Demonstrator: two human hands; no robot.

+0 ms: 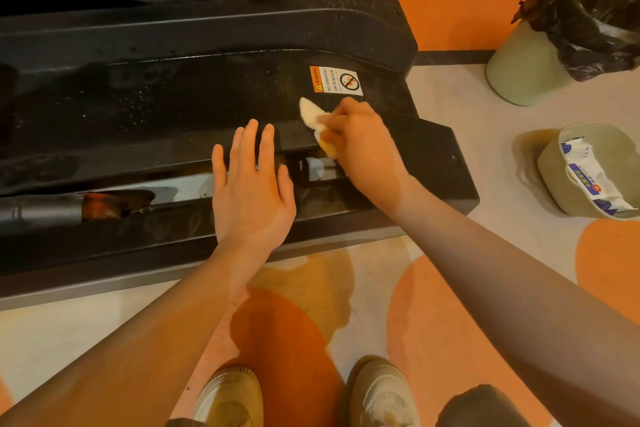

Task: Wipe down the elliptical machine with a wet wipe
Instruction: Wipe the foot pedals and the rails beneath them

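- Landmark: warning label (336,80) on the black rear housing of the elliptical machine (207,55). All places below are given from it.
- Right hand (360,139) sits just below the label, fingers pinched around a bunched white wet wipe (311,113). The wipe presses on the housing directly under the label's lower edge, its far end poking out toward the label.
- Left hand (251,184) lies below and left of the label, fingers spread flat and holding nothing, apparently bracing over the lower rail slot; actual contact is unclear.
- Step in hand, as I judge it: wiping the flat deck around the label, mid-task. The surface left of the label shows specks and dull patches, so much seems undone.
- Next move likely calls for steady strokes leftward from the label, with the wipe refolded once soiled.
- Right of the label, on the floor: a bin with a black liner (568,28), and lower down a small tub holding a wipes packet (588,173).
- Hard to make out: the rail slot's interior below-left of the label is dark and reflective. The machine's upper frame is cut off at the top and left edges. The wipe's underside is hidden.
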